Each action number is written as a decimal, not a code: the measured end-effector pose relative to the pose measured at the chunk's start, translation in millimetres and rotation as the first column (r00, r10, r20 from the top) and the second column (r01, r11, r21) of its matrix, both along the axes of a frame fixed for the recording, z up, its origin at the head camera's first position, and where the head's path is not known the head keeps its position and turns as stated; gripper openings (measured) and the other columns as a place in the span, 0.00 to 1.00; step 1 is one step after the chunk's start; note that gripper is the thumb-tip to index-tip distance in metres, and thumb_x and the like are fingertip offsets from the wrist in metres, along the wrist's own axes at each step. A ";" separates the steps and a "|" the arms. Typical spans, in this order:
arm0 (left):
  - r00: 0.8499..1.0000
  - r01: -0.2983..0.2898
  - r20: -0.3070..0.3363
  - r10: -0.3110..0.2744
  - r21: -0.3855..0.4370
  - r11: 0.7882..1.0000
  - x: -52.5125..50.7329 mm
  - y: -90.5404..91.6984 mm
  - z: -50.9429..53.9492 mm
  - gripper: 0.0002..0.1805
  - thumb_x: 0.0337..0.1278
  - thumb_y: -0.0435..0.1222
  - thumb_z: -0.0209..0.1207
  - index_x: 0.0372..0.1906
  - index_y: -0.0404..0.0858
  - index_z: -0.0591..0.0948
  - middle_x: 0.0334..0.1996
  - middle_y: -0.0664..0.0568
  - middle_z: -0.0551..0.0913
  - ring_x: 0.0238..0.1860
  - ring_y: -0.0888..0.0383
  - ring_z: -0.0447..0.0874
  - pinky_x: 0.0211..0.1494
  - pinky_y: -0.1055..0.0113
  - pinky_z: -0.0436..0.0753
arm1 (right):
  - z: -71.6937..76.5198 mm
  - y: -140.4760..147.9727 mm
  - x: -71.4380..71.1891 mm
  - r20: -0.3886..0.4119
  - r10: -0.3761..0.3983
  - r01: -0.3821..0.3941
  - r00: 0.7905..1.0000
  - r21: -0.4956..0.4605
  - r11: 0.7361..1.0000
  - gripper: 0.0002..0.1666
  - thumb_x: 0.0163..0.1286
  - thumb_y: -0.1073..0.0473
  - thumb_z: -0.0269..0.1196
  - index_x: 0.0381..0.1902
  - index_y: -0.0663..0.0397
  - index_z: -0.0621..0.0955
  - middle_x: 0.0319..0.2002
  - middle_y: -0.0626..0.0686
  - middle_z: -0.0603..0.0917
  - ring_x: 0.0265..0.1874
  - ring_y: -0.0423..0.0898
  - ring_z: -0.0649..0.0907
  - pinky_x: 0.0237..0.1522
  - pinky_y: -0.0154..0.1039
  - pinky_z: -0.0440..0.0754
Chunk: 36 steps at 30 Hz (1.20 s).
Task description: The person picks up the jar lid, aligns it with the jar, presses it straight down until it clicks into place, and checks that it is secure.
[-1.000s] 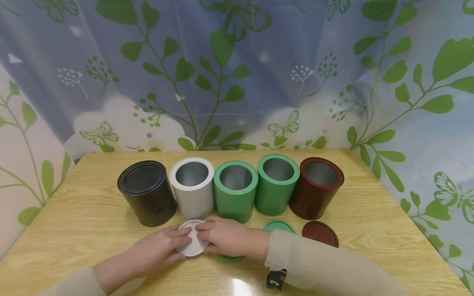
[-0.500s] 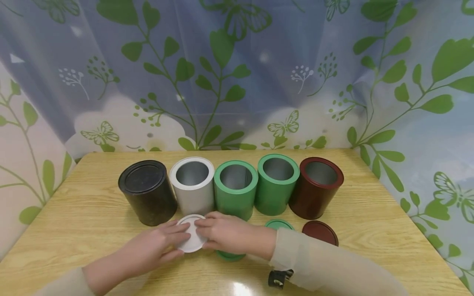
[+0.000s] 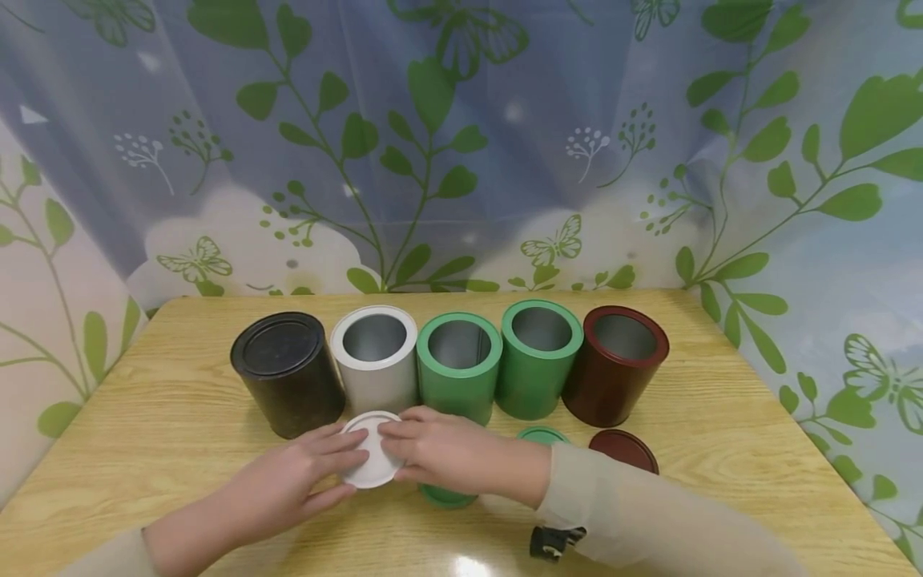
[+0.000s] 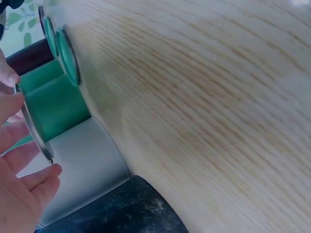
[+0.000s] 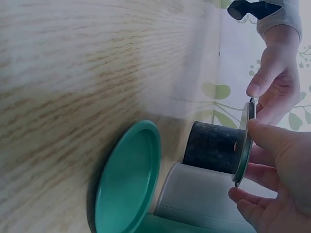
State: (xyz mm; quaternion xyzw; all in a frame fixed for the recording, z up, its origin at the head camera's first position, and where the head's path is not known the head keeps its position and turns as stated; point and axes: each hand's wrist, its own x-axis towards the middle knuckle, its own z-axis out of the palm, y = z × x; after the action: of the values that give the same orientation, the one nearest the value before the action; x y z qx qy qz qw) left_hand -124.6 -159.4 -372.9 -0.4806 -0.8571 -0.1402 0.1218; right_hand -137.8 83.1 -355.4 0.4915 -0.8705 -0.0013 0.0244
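Note:
Between my two hands a round white lid hangs above the table, in front of the open white can. My left hand grips the lid's left edge, fingers on top and thumb at the near side. At the opposite edge my right hand holds it the same way. The right wrist view shows the lid edge-on, raised off the wood, with thumbs and fingers on its rim. In the left wrist view the lid is in front of the cans.
Left of the white can stands a lidded black can. To its right are two open green cans and an open dark red can. Green lids and a dark red lid lie in front.
Both hands have lifted the white lid from the table and moved it slightly forward, toward the white can. The cans and other lids have stayed put.

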 end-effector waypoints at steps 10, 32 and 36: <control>1.000 -0.013 0.012 0.012 0.035 0.999 3.0 3.1 14.1 0.21 0.50 0.41 0.67 0.49 0.37 0.83 0.54 0.44 0.79 0.54 0.40 0.75 0.46 0.50 0.79 | 13.5 5.8 0.3 -0.047 0.023 -0.025 0.999 -0.037 0.999 0.24 0.67 0.47 0.58 0.57 0.50 0.78 0.61 0.49 0.73 0.59 0.48 0.72 0.58 0.34 0.70; 0.995 -0.014 -0.095 0.022 0.087 0.996 0.0 3.4 40.0 0.31 0.66 0.56 0.41 0.48 0.38 0.83 0.55 0.47 0.78 0.55 0.42 0.75 0.48 0.52 0.79 | 39.1 12.6 -2.1 -0.055 0.009 -0.015 0.998 -0.112 0.994 0.27 0.68 0.47 0.58 0.60 0.54 0.75 0.62 0.49 0.72 0.61 0.47 0.69 0.58 0.34 0.70; 0.992 0.003 -0.122 0.010 0.104 0.995 -1.5 3.3 43.6 0.26 0.65 0.54 0.47 0.48 0.38 0.83 0.54 0.47 0.79 0.55 0.42 0.75 0.47 0.51 0.79 | 42.5 13.4 -3.3 -0.073 0.014 -0.023 0.997 -0.123 0.992 0.27 0.68 0.47 0.58 0.60 0.54 0.75 0.62 0.49 0.73 0.61 0.47 0.69 0.58 0.33 0.69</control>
State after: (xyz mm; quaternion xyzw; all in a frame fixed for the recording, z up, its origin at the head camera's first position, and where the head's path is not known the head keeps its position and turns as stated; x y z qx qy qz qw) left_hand -126.1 -156.2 -329.4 -0.4796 -0.8404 -0.1547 0.1994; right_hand -141.1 96.5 -312.9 0.4967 -0.8629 0.0353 0.0861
